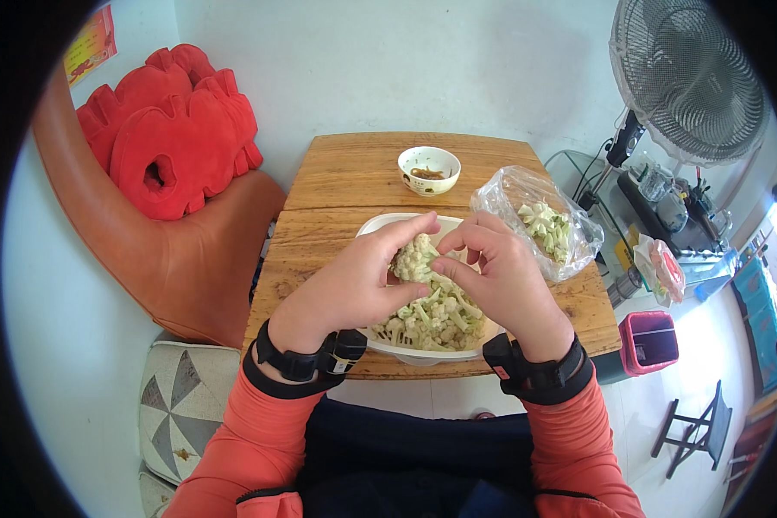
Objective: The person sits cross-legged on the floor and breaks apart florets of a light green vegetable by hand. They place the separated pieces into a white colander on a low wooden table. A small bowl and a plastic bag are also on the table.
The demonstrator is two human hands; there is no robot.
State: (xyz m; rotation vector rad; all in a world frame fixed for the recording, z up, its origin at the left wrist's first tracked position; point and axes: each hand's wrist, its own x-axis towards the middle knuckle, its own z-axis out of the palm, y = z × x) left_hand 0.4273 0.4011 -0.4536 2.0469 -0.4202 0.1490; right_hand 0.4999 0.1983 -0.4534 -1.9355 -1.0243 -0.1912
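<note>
My left hand (356,272) cups a large cauliflower piece (416,259) above a white plastic basket (379,223). Thumb and fingers of my right hand (502,269) pinch the pale green stem side of that same piece. Below both hands, loose cauliflower florets (440,320) fill much of the basket, whose slotted bottom shows at the near left. To the right of my right hand lies a clear plastic bag (573,243) with cut cauliflower stems (547,230) in it. Black straps with small devices sit on both wrists.
A white bowl (429,171) with brown food remains stands at the back of the wooden table (337,175). Left are a brown leather sofa (201,278) and red cushions (168,142). On the right stand a fan (689,78), a glass shelf, a pink-lined bin (649,343) and a folding stool (693,427).
</note>
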